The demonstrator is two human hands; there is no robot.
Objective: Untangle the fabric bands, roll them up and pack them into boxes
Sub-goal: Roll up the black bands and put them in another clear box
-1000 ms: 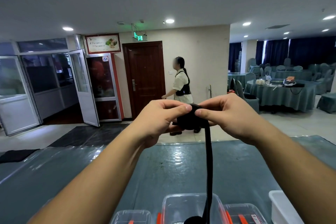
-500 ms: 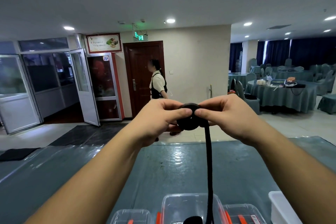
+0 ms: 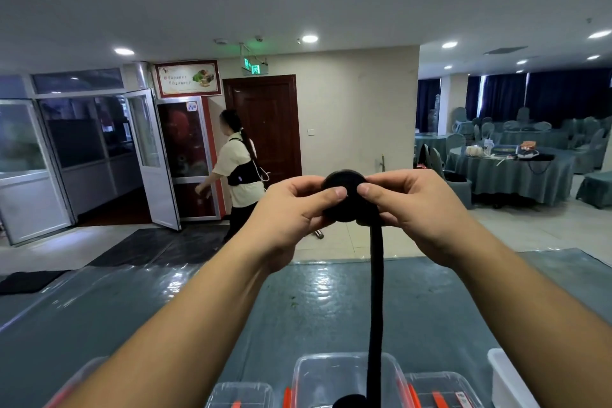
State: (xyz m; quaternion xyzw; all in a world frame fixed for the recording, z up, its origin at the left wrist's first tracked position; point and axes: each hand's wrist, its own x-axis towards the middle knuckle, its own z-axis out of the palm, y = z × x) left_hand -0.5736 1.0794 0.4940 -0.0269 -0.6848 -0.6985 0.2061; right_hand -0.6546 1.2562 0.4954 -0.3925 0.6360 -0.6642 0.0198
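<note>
A black fabric band is wound into a tight roll held up in front of me. My left hand pinches the roll from the left and my right hand pinches it from the right, thumbs meeting on its near face. The band's loose tail hangs straight down from the roll into a clear plastic box at the bottom edge, where another dark lump of band shows.
More clear boxes with orange clips and a white container line the near edge of the table covered in teal cloth and clear film. A person walks by the doors beyond. Dining tables stand at right.
The roll has turned between my fingers and taken up a little more band. The person in the background has walked left toward the glass door.
</note>
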